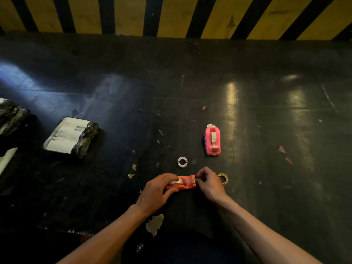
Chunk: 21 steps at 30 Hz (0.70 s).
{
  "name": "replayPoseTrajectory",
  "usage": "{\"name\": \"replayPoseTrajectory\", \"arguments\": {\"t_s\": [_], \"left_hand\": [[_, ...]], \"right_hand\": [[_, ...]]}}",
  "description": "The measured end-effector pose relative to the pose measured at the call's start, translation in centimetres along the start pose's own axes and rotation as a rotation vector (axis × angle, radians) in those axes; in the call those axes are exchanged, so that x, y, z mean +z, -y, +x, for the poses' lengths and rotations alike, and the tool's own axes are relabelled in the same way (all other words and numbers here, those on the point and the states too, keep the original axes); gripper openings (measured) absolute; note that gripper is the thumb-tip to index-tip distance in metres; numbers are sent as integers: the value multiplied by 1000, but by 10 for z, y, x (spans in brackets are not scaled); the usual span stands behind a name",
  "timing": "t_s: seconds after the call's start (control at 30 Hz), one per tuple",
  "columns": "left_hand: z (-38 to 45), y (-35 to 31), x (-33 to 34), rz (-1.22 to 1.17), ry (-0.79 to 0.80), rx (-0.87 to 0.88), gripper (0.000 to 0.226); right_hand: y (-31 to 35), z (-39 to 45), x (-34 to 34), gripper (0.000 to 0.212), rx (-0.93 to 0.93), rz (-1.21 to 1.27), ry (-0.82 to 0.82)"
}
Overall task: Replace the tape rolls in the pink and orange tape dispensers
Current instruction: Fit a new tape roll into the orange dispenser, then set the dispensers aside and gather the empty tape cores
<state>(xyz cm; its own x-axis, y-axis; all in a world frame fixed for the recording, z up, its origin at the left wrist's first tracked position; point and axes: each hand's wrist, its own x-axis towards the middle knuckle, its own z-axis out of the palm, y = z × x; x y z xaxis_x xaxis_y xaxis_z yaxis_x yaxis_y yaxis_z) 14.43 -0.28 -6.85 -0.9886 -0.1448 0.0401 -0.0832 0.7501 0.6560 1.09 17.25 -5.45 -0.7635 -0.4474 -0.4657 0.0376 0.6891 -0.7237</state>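
Note:
The orange tape dispenser [185, 182] lies near the front of the dark table with a clear tape roll [174, 181] seated in it. My left hand [157, 191] grips its left end over the roll. My right hand [208, 182] pinches at the cutter end on the right, thumb and fingers closed there; whether tape is between them I cannot tell. The pink tape dispenser [213, 141] stands farther back to the right, a tape roll inside. A white empty core [182, 161] lies between the two dispensers. A second ring-shaped core [223, 178] lies just right of my right hand.
A wrapped parcel with white labels [71, 137] lies at the left, another dark wrapped bundle [11, 117] at the far left edge. A yellow and black striped wall [171, 16] runs behind the table. Small scraps [284, 152] dot the right side.

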Motion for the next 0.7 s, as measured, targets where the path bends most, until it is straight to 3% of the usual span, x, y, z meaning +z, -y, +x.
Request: {"name": "replayPoseTrajectory", "arguments": {"t_s": [0.17,0.3,0.4,0.5,0.6,0.7], "left_hand": [[1,-4,-3,3,31,-14,41],[-1,-1,-8,12,154,-139,75],[-11,7,-12,-32,244,-247,92],[-17,18,-11,-45,103,-306,86],[-9,33,-5,69,-137,-436,71],[7,43,0,253,-176,-484,65]], "right_hand": [[4,-1,-3,13,-43,-153,58],[18,5,-19,30,-53,-272,171],[24,11,-28,44,-156,-233,54],[29,11,-25,35,-386,-241,53],[39,5,-10,65,-528,-583,326],[45,-2,10,79,-641,-848,386]]}}
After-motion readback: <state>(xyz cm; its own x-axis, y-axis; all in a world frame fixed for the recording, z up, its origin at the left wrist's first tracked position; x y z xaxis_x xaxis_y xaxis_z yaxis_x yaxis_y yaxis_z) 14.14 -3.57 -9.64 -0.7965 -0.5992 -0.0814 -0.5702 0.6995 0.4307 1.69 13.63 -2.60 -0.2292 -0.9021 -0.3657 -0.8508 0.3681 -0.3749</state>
